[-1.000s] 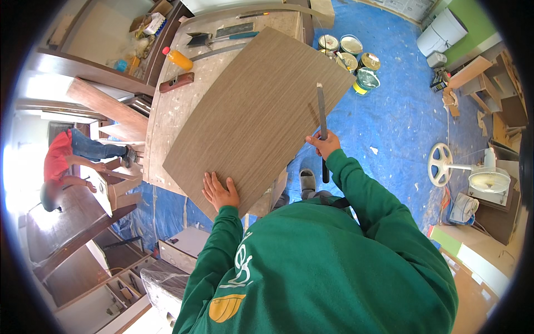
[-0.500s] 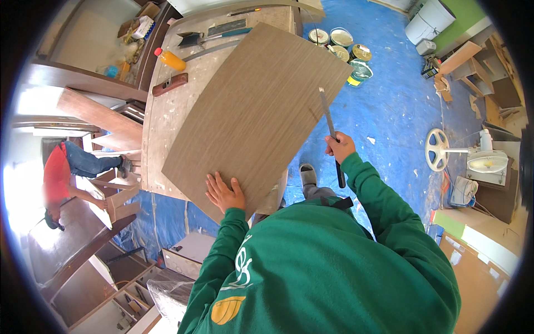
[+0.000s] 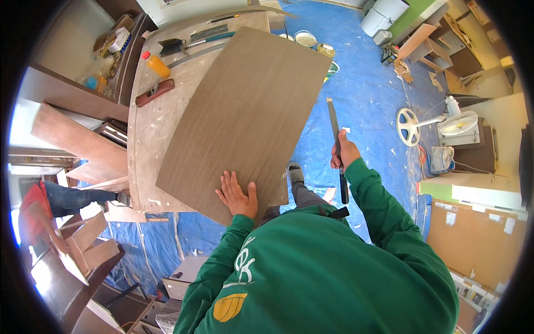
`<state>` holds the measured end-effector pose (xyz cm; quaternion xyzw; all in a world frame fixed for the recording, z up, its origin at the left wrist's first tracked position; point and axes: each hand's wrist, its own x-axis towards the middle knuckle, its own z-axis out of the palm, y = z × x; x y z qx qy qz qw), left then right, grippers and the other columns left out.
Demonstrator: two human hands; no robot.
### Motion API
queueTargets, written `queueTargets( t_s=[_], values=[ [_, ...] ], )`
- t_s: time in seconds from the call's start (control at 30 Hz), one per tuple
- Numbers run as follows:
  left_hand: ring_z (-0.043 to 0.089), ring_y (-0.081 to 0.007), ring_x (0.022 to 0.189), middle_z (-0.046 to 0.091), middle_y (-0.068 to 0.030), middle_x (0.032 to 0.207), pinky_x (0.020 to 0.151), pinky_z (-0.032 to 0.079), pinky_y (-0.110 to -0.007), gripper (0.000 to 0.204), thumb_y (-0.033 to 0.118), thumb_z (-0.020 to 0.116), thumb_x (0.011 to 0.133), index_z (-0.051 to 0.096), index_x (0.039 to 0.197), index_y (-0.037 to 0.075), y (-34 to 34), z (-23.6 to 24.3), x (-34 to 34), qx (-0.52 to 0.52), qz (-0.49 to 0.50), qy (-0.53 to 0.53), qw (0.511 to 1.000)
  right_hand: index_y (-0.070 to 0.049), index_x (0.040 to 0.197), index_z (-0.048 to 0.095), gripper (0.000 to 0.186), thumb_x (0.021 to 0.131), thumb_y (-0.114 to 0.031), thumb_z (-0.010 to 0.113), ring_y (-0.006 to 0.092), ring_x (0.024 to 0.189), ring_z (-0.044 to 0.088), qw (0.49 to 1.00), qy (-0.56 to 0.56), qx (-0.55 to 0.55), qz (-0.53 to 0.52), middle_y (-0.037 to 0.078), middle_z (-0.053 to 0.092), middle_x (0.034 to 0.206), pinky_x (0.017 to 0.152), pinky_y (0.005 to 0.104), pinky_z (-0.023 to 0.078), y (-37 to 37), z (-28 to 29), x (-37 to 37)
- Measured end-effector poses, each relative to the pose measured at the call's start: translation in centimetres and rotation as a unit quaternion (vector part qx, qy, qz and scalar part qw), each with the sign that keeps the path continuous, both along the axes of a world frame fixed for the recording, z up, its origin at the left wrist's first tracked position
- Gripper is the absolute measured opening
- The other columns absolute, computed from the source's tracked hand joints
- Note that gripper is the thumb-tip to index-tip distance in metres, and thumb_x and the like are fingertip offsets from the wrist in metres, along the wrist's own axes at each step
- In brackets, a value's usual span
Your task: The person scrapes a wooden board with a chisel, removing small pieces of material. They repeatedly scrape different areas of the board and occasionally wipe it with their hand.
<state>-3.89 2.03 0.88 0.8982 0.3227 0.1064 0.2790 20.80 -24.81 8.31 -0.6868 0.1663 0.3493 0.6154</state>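
A brown wood-grain panel with one bowed long edge lies at an angle across the workbench, its near corner toward me. My left hand rests flat on the panel's near end, fingers spread. Off the panel's right edge, my right hand is closed round a long, narrow, dark flat file with a black handle. The file points away from me, its light tip apart from the panel. Part of its middle is hidden by my fingers.
On the workbench are a hand plane, an orange bottle and a green-handled saw. Cans stand on blue floor sheeting beyond the panel. A white fan is at right; another person works at far left.
The right hand has drawn the file away from the panel's right edge, where its tip overlapped the panel before. The left hand stays on the panel. The view has shifted.
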Motion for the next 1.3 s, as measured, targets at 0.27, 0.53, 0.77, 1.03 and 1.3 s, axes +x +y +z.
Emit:
queueTargets(
  t_s=[0.27,0.53,0.77,1.03,1.3],
  values=[
    [0.03,-0.037,0.152,0.042,-0.0192,0.159,0.124,0.014,-0.058,0.061,0.034,0.063,0.097,0.049,0.148,0.003,-0.3,3.2,0.3,0.012,-0.181,-0.08,0.98,-0.005,0.104,0.064,0.029,0.107,-0.032,0.052,0.0156,0.051,0.059,0.992,-0.112,-0.022,0.054,0.006,0.061,0.064,0.045,0.0303,0.046,-2.5,2.5,-7.0],
    [0.057,-0.0248,0.13,0.063,-0.0154,0.138,0.108,0.043,-0.035,0.04,0.028,0.053,0.108,0.058,0.135,-0.001,-9.3,10.8,8.7,-0.43,-0.344,-0.084,0.831,-0.005,0.079,0.063,0.056,0.104,-0.054,0.054,0.014,0.042,0.052,0.995,-0.019,0.064,0.071,0.004,0.056,0.056,0.04,0.0301,0.041,-4.4,8.5,-8.9],
    [0.067,-0.0182,0.091,0.071,-0.0106,0.095,0.088,0.053,-0.033,0.036,0.03,0.05,0.11,0.061,0.12,-0.003,-18.7,16.1,12.8,-0.506,-0.222,-0.181,0.813,-0.004,0.091,0.063,0.052,0.106,-0.052,0.05,0.0163,0.055,0.06,0.972,-0.059,0.186,0.13,0.006,0.061,0.066,0.052,0.0308,0.049,-9.6,9.1,-9.9],
    [0.063,-0.0164,0.068,0.064,-0.0091,0.073,0.066,0.053,-0.033,0.04,0.039,0.049,0.11,0.056,0.094,0.004,-22.0,18.9,18.3,-0.522,-0.107,-0.26,0.805,-0.006,0.107,0.06,0.035,0.107,-0.041,0.055,0.0142,0.063,0.062,0.946,-0.093,0.219,0.22,0.001,0.057,0.071,0.057,0.0299,0.052,-14.4,8.4,-11.0],
    [0.061,-0.0105,0.067,0.07,-0.0087,0.076,0.064,0.051,-0.028,0.035,0.036,0.052,0.11,0.054,0.104,0.001,-25.2,20.3,18.3,-0.374,-0.193,-0.239,0.875,-0.006,0.1,0.057,0.035,0.108,-0.04,0.054,0.0129,0.05,0.051,0.948,-0.081,0.269,0.148,0.001,0.051,0.067,0.047,0.0291,0.042,-15.4,10.4,-9.9]
  ],
)
